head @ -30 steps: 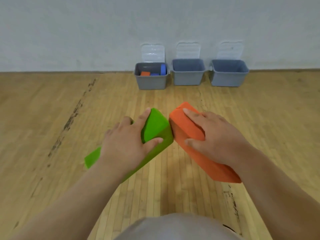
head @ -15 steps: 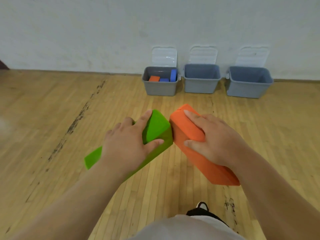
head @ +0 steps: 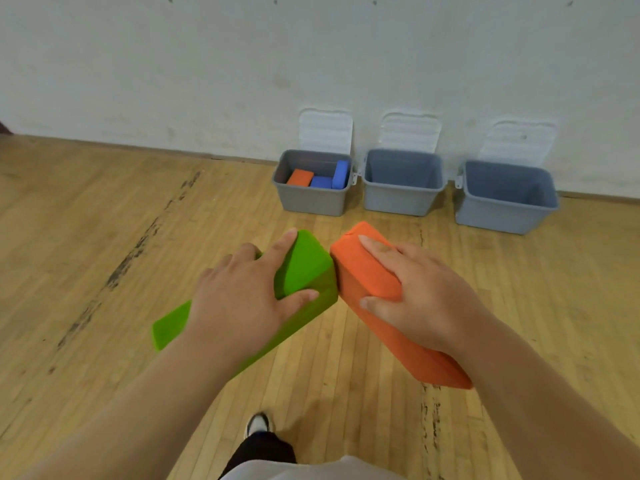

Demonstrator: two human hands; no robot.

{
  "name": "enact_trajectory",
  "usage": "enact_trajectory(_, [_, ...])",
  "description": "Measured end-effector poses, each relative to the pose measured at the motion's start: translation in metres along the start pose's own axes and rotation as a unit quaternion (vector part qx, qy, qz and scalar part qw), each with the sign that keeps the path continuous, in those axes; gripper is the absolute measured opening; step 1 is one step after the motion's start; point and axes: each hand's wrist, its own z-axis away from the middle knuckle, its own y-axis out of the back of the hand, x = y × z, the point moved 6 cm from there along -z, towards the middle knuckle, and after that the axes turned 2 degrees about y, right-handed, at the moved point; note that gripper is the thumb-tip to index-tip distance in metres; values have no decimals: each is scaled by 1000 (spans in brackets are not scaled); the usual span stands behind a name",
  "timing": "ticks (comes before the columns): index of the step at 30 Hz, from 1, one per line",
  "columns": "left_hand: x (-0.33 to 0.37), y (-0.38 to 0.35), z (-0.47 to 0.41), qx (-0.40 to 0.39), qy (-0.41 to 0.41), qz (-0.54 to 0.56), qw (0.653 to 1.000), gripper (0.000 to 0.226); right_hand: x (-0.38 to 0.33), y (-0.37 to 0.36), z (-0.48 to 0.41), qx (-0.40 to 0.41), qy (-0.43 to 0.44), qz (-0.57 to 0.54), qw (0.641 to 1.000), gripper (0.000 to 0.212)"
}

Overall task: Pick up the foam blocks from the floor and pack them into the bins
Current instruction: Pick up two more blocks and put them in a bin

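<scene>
Carrying long foam blocks above the floor towards the bins (head: 402,199): left hand (head: 239,299) grips the green block (head: 304,268), right hand (head: 426,299) the orange block (head: 363,271); both probably light, squashy, best clasped mid-length

Long green block (head: 304,268) and long orange block (head: 367,271): both held tilted, far ends touching. Grey left bin (head: 311,202), middle bin (head: 401,202), right bin (head: 502,216) in a row, lids up. Left bin holds small orange block (head: 300,177) and two blue blocks (head: 341,174).

Gym-type rm: wood floor (head: 104,271), bare wall (head: 207,64).
</scene>
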Motion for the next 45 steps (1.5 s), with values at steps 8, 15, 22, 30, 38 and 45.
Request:
enact_trajectory(8, [-57, -21, -143, -9, -21, 9, 1000, 94, -5, -16, -146, 7, -6, 6, 1000, 93])
enact_trajectory(15, [-137, -3, -294, -13, -38, 21, 999, 94, -47, -11, -295, 23, -39, 18, 999, 95])
enact_trajectory(22, [-140, -18, -412, -36, -74, 14, 996, 92, -11, -2, -392, 19, -69, 11, 997, 88])
enact_trajectory(30, [-91, -56, -555, -50, -61, -13, 997, 91, 90, 5, -522, -18, -34, -1, 999, 89])
enact_trajectory(38, [-33, -53, -686, -45, 22, 10, 999, 91, 186, 72, -669, -53, 20, -16, 998, 93])
enact_trajectory(45, [-45, -73, -787, -65, 53, 35, 996, 91, 224, 59, -782, -82, 21, -46, 995, 93])
